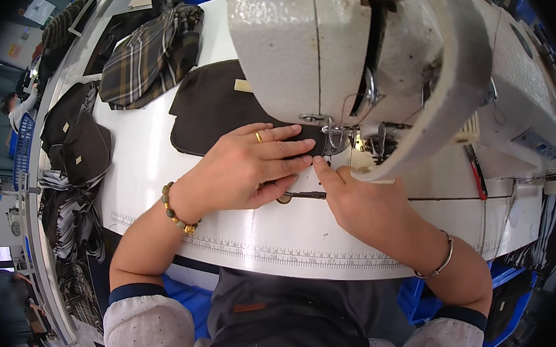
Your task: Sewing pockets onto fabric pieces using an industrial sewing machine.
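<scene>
A dark brown cloth piece with a small pale tag lies flat on the sewing machine's bed, its right end at the needle and presser foot. On its near edge my left hand rests palm down, open, fingers stretched toward the presser foot. My right hand is just right of it, with the index finger extended to the cloth's edge beside my left fingertips. Its other fingers are partly hidden behind the machine's curved pale arm. The white sewing machine stands over the cloth.
Plaid cloth pieces lie at the far left, with stacked dark caps nearer. A ruler strip follows the table's front edge. Red-handled snips lie at the right. Blue bins stand below. A distant person sits at far left.
</scene>
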Tool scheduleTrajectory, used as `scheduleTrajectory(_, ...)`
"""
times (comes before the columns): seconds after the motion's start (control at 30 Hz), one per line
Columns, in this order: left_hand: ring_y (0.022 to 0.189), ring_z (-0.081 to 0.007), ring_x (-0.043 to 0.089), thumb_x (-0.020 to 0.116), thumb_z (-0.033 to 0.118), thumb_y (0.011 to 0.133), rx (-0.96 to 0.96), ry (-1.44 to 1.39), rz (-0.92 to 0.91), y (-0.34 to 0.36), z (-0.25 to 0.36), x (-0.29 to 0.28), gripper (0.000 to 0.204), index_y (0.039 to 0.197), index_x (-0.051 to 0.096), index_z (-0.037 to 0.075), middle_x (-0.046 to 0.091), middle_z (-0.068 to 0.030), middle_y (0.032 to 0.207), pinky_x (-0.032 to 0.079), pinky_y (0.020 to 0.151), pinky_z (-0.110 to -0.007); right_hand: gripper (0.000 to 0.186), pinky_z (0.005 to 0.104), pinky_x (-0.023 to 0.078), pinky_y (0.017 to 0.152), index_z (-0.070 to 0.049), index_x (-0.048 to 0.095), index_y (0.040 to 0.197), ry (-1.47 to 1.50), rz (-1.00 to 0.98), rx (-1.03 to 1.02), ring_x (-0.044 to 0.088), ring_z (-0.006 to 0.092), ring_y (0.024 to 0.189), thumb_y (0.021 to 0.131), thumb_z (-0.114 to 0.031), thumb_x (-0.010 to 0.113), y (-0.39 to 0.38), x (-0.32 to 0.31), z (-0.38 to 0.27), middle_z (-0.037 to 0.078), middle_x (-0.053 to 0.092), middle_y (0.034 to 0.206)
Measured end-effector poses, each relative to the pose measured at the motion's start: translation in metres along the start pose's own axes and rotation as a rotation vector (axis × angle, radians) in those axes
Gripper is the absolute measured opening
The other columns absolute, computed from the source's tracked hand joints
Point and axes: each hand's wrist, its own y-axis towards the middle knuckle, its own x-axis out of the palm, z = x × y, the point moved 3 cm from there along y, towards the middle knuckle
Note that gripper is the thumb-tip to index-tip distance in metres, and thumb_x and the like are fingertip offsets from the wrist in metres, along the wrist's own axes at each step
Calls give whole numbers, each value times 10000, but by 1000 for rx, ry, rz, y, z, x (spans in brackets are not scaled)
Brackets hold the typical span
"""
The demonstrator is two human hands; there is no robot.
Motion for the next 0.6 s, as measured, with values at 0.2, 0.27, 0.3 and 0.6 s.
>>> scheduleTrajectory(0.2, 1206, -244, 664, 740, 126, 831, -29, -4, -6, 1, -2, 0, 270, 1099, 776, 115, 734, -45, 1215, 527, 969, -396, 509, 348, 413, 444, -31, 712, 1218, 16, 39, 0, 564, 192, 459, 714, -95, 677, 0, 3, 3, -2, 537, 507)
scheduleTrajectory(0.27, 1208, -235, 663, 732, 134, 843, -64, 19, -23, 2, -1, -1, 268, 1107, 775, 120, 733, -41, 1219, 525, 971, -401, 505, 347, 423, 449, -33, 712, 1217, -6, 44, -12, 577, 196, 478, 716, -85, 677, 1, 2, 4, 11, 561, 534)
scheduleTrajectory(0.3, 1208, -235, 663, 732, 134, 843, -66, 19, -23, 2, -1, -1, 268, 1107, 775, 120, 733, -41, 1219, 525, 971, -401, 497, 349, 437, 458, -32, 707, 1224, -9, 46, -8, 590, 202, 498, 730, -79, 677, 3, 0, 5, 21, 586, 573)
scheduleTrajectory(0.6, 1233, -261, 643, 706, 188, 862, -139, 52, -65, 3, 2, 4, 334, 1179, 731, 85, 695, -79, 1296, 497, 1035, -443, 420, 381, 491, 490, -55, 701, 1231, 17, 39, 49, 648, 241, 554, 814, -73, 667, 5, 4, 15, 34, 643, 653)
